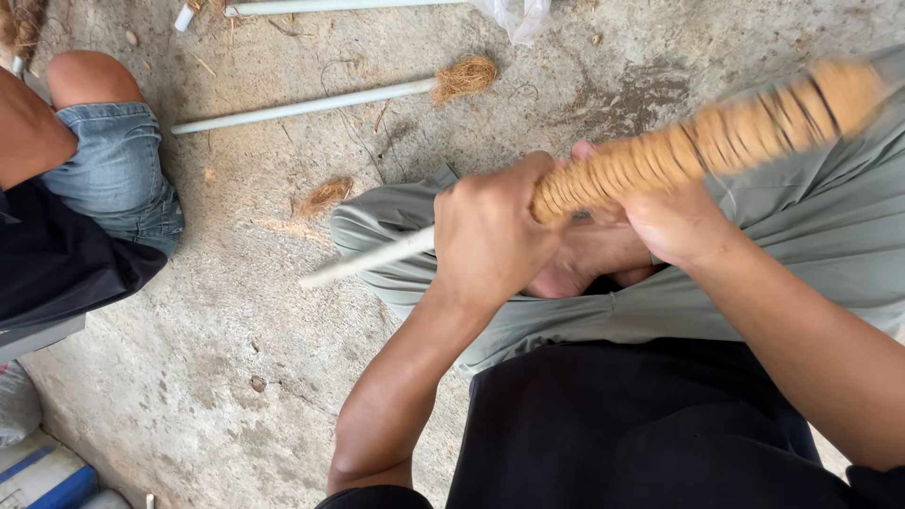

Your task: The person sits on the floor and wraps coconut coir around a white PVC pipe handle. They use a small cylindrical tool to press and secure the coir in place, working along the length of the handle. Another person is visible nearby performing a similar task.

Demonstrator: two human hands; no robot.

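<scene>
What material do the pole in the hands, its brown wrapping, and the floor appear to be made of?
Pole: probably plastic pipe, judging by its smooth, pale, even surface; metal is possible.
Wrapping: seemingly coarse plant fibre, perhaps coconut coir; it is tan, hairy and bound by dark rings.
Floor: likely bare concrete, as it looks grey, rough and stained.

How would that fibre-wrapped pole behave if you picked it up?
The pole probably stays stiff: it juts straight out past both hands. The rough brown fibre wrapping likely grips well. Laid down, it might roll, being round like the pipe on the floor.
</scene>
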